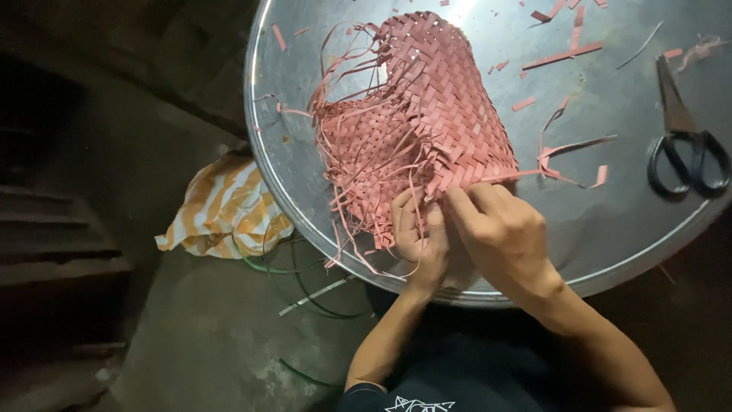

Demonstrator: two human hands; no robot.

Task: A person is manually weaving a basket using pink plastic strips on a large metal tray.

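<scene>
Both hands — left hand (418, 236), right hand (499, 229) | pinching pink woven mat (427, 114) | metal tray (610, 221)

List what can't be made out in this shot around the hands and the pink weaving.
Head view only:
- Left hand fingertips: buried in loose strips, so its grip is unclear.
- Woven pink piece: near edge hidden behind the right hand.
- Round metal tray: cut off by the top and right edges.
- Scissors: one handle loop clipped at the right edge.
- Floor at left: too dark to read.
</scene>
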